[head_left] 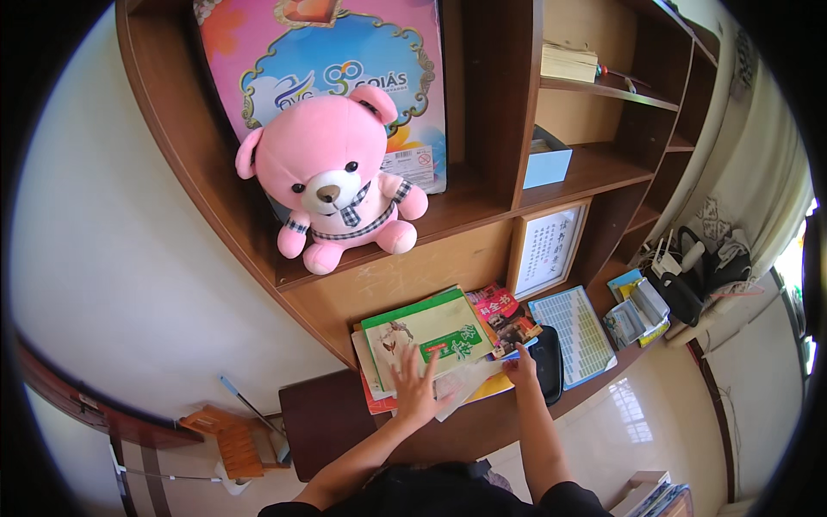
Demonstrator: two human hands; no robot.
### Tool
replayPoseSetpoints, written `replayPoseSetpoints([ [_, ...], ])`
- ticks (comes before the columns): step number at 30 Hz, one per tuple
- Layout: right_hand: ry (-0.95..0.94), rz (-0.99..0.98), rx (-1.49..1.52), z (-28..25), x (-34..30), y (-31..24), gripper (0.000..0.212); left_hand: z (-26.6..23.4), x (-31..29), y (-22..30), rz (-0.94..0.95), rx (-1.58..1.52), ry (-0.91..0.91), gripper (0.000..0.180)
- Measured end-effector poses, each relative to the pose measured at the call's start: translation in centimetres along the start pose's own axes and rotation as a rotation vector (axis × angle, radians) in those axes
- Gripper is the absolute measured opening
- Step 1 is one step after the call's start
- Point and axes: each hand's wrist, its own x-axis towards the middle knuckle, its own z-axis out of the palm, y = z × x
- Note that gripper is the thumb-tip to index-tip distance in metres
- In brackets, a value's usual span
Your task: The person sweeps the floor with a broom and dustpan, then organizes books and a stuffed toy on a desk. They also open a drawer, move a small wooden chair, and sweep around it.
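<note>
My left hand [416, 389] is open, its fingers spread over the lower edge of a cream book with a green border [422, 332], which tops a pile on the desk. My right hand [520, 369] is closed at the right end of the pile, its thumb up; what its fingers hold is hidden. Between both hands lies a pale, thin sheet [472, 382], with a yellow edge [493, 387] showing beneath. A red and dark book [504, 320] sticks out behind my right hand. Beside that hand is a black case [548, 365].
A pink teddy bear [336, 181] sits on the shelf above, before a large pink and blue box [422, 52]. A framed text [548, 250] leans behind the desk. Rightward are a blue printed chart [574, 336] and a grey box [648, 303]. A dark stool [323, 418] stands left.
</note>
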Motion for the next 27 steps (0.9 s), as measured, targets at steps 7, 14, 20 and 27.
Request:
replayPoseSetpoints([
  [7,0.17,-1.026,-0.782,5.4,-6.0,-1.2,0.024,5.1,-1.0,-5.3,-0.023,0.285,-0.191,0.081],
  [14,0.175,-1.339,-0.844,6.6,-17.9,-1.0,0.012,5.5,-1.2,-5.6,-0.037,0.295,-0.128,0.067],
  [20,-0.211,-1.086,-0.182,5.9,-23.5,-0.6,0.011,4.9,-0.9,-4.9,-0.01,0.27,-0.063,0.064],
  [27,-0.365,-0.636,-0.268,7.2,-18.2,0.2,0.01,4.4,-1.6,-7.0,-0.782,-0.838,-0.089,0.025],
])
